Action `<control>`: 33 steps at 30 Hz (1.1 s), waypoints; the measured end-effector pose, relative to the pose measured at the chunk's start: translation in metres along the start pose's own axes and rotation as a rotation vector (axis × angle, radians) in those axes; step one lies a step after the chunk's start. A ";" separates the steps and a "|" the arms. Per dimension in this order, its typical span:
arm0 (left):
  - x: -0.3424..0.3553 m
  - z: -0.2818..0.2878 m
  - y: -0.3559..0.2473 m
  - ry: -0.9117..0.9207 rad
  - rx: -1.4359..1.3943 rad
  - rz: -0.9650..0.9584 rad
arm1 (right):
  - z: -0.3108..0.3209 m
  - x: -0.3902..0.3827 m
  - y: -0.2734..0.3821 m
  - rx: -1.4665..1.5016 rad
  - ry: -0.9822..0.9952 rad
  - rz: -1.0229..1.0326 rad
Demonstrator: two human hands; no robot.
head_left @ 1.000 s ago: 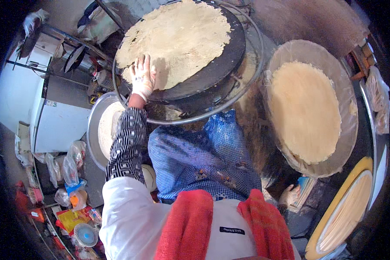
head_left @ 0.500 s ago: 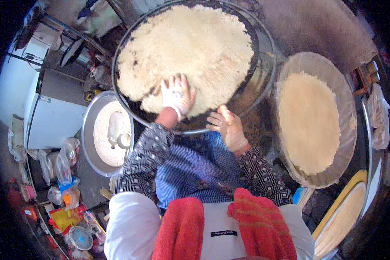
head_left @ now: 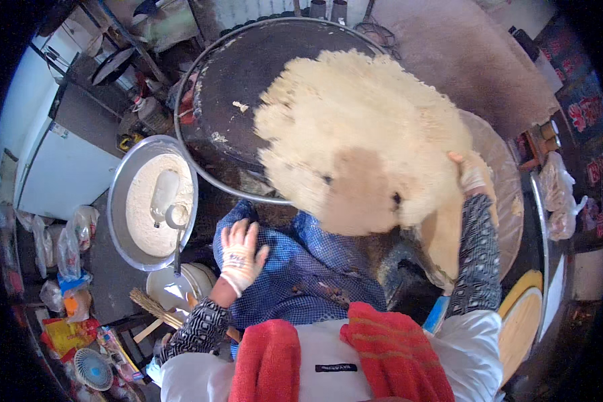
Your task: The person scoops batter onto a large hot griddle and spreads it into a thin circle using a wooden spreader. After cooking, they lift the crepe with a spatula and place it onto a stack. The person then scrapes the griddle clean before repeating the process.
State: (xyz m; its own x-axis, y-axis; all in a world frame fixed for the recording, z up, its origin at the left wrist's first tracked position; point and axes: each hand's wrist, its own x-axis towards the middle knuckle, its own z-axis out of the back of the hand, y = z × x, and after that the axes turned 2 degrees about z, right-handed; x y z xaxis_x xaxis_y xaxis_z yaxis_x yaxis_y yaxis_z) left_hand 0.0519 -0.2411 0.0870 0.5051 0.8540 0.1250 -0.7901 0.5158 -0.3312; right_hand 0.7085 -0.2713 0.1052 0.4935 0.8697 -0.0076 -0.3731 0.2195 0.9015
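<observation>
Cluttered kitchen with a round dark griddle (head_left: pixel 248 87); right hand (head_left: pixel 472 175) grips the edge of a large thin flatbread (head_left: pixel 358 134) lifted off it, left hand (head_left: pixel 240 254) spread open over a blue apron (head_left: pixel 301 268)

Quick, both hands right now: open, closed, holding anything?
Left hand: open, fingers spread, holding nothing, over the blue apron.
Right hand: gripping the edge of the big thin flatbread, lifted off the dark griddle.

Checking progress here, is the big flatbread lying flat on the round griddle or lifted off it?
Lifted: the flatbread hangs over the griddle, its edge held by the right hand.
</observation>
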 end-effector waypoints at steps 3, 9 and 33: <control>-0.037 -0.015 0.037 0.083 0.118 0.070 | 0.113 0.005 0.066 -0.885 0.052 -0.132; -0.024 -0.021 0.064 0.056 0.203 0.041 | 0.179 0.016 0.267 -1.558 -0.058 -0.062; 0.022 0.036 0.062 0.155 0.428 -0.007 | -0.163 0.028 -0.073 -0.974 -0.066 -0.465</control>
State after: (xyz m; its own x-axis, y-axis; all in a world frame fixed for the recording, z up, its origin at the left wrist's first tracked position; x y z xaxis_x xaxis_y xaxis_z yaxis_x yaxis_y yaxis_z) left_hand 0.0012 -0.1874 0.1031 0.5312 0.8468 -0.0261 -0.8424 0.5312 0.0900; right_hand 0.6215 -0.1913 -0.0309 0.7782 0.5917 -0.2104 -0.5885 0.8041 0.0846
